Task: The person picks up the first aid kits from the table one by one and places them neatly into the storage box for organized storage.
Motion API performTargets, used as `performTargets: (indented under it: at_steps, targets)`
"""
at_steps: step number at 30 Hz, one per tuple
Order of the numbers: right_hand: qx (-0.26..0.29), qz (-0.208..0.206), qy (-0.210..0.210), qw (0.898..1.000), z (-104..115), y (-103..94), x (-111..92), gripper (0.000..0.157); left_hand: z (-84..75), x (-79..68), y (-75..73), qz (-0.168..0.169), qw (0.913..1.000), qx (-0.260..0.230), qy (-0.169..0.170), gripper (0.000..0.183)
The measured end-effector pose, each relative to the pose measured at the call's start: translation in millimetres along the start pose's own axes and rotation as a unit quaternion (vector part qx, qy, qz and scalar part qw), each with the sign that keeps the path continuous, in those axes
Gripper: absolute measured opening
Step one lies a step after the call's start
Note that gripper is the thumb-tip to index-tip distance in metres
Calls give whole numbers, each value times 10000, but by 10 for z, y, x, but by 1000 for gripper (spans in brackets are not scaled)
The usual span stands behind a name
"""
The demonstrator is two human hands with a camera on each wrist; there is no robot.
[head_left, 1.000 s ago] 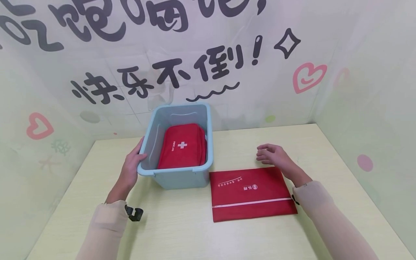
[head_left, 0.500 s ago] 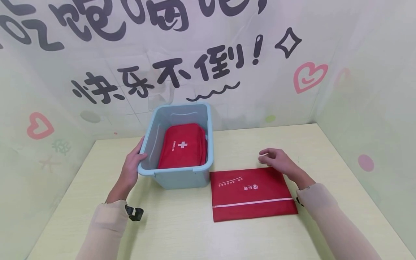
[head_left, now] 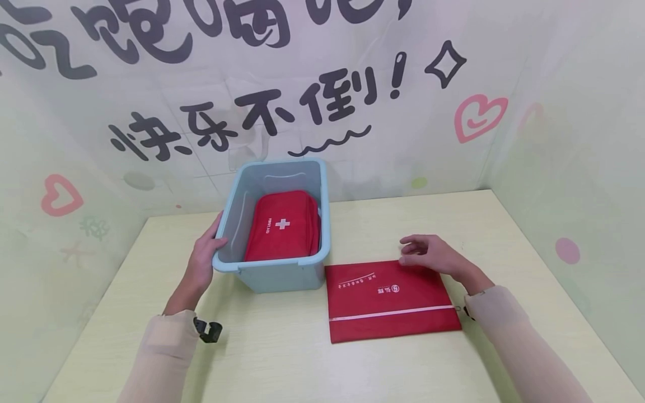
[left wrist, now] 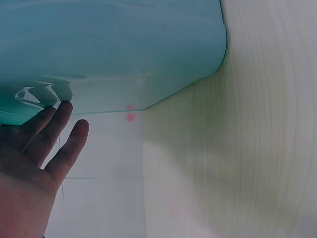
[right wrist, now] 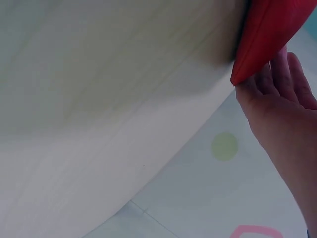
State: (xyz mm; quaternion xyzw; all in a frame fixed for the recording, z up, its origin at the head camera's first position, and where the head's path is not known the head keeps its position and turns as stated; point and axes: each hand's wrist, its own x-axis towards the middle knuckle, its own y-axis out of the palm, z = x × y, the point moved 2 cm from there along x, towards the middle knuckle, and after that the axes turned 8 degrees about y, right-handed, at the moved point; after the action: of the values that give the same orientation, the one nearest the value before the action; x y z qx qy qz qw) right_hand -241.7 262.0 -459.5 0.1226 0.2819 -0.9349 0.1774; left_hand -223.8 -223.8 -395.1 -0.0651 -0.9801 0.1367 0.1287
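Note:
In the head view, a light blue plastic bin stands left of the middle of the table. Inside it lies a red first aid bag with a white cross. My left hand holds the bin's left side, thumb over the rim; the left wrist view shows fingertips at the outer wall. Right of the bin, a flat red zip pouch with white print lies on the table. My right hand is over its far edge, fingers loosely bent, thumb at the fabric. Pouch and hand overlap in the right wrist view.
The pale wooden table is bounded by a back wall and side walls with printed lettering and hearts. A black clip-like piece sticks out from the left cuff.
My right hand has come down and slightly nearer, toward the far edge of the red zip pouch. The left hand and the bin have stayed in place.

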Motion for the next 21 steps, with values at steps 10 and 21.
performTargets:
  at_steps: [10,21]
  targets:
    - [-254,166,8,9995,-47,-34,-65,73,-4,-4,-3,-7,10000,35,-27,62]
    - [-644,236,-46,9976,-36,26,-103,77,0,-2,-4,8,10000,83,-6,61]
